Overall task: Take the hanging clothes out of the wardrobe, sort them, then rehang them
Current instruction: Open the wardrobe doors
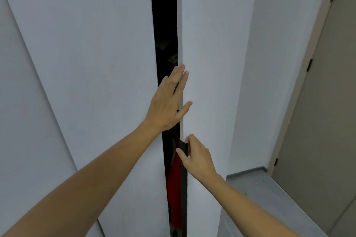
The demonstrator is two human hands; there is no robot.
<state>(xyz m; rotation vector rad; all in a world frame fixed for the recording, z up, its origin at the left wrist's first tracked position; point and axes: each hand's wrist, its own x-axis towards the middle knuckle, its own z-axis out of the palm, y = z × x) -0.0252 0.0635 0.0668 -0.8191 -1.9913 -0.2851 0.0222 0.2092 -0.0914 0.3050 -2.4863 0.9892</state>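
**Wardrobe doors being parted, clothes not yet reached**

Opening is the step in hand. At the centre of the frame the wardrobe (115, 63) shows a narrow dark gap between its two white doors. The left hand (167, 104) lies flat across that gap, its fingers (180, 77) straight and spread a little, their tips resting on the edge of the right-hand door (208, 63). Lower down, the right hand (194, 155) pinches the dark handle strip (184, 175) that runs down that door's edge, thumb on one side and curled fingers on the other.

The hanging clothes (173, 188) remain inside, seen only as a sliver of red fabric in the lower part of the gap; higher up the interior is too dark to read.

Next, judging from this, the doors need swinging wide enough for both arms to reach the rail and lift hangers off.

No brand, label or writing is visible anywhere.
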